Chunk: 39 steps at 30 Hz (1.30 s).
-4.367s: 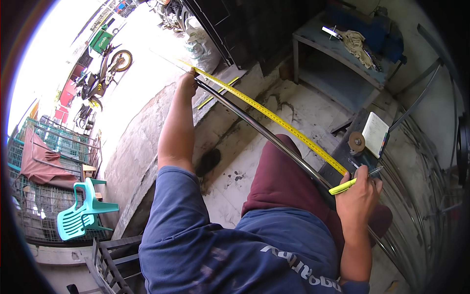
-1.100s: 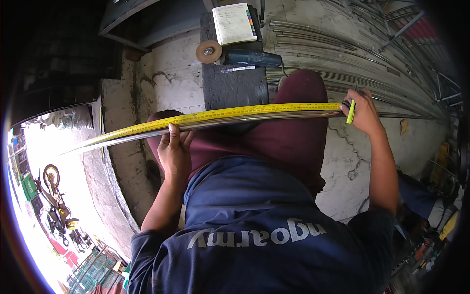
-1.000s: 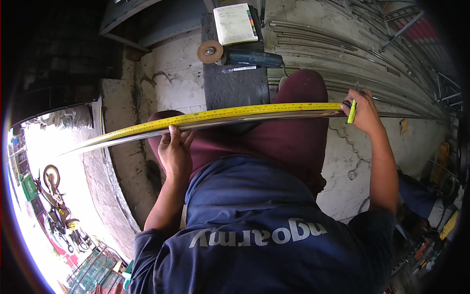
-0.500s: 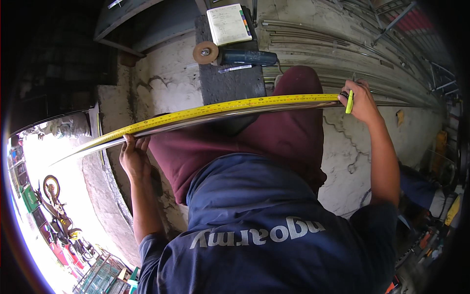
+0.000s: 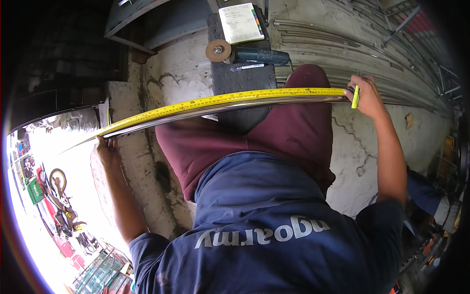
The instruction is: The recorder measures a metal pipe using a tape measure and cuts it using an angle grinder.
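Observation:
A yellow tape measure blade (image 5: 235, 95) runs stretched out across my knees, lying along a shiny metal tube (image 5: 220, 109). At the left, my left hand (image 5: 108, 153) is closed round the tube near the blade, thumb on top. My right hand (image 5: 367, 97) is closed at the blade's other end, on the tape measure. A bright yellow-green piece (image 5: 355, 97) stands out from that grip; whether it is part of the tape's case I cannot tell. Something thin also pokes up between the right fingers.
Ahead, a dark bench (image 5: 245, 83) bears an angle grinder (image 5: 259, 56) with a tan disc, an open notebook (image 5: 241, 23) and a pen (image 5: 247, 67). Several long metal tubes (image 5: 323, 38) lie on the floor at the far right. Motorbikes (image 5: 61, 196) stand outside at the left.
My left hand has slid farther left along the tube. My right hand still grips the tape's right end. The whole view has shifted slightly.

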Each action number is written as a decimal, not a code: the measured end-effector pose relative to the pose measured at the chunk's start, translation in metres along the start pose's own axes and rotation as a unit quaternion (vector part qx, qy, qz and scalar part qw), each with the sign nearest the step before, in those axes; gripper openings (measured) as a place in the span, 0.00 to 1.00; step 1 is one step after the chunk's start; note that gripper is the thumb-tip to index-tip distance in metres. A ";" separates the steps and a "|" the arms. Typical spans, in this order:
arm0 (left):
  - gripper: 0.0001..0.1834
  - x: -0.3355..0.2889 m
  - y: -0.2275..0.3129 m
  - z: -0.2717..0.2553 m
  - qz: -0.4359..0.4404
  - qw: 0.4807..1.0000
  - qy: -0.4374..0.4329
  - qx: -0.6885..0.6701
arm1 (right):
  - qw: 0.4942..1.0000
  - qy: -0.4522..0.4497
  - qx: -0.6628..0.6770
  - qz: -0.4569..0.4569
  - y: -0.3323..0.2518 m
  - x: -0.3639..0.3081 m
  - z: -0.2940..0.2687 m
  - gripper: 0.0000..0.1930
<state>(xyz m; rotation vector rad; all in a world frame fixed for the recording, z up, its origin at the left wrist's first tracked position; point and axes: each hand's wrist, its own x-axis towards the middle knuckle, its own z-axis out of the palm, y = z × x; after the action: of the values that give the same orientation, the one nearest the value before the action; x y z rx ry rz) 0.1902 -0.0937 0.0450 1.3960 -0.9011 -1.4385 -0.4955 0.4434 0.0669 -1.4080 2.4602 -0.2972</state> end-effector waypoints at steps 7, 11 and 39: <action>0.18 -0.006 -0.009 0.011 -0.022 0.997 -0.034 -0.071 | 0.999 0.034 -0.009 -0.013 0.008 -0.001 0.004 0.15; 0.16 -0.002 -0.001 0.005 -0.040 0.987 -0.053 -0.144 | 0.999 0.034 -0.011 -0.017 0.013 0.000 0.007 0.16; 0.15 0.039 0.012 0.036 0.014 0.952 0.106 -0.288 | 0.997 0.042 0.068 -0.004 0.091 -0.014 0.027 0.18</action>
<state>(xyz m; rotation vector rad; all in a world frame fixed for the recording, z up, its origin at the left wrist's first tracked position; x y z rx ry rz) 0.1578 -0.1373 0.0467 1.0565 -0.3175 -1.3533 -0.5524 0.4999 0.0152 -1.3752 2.4487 -0.5236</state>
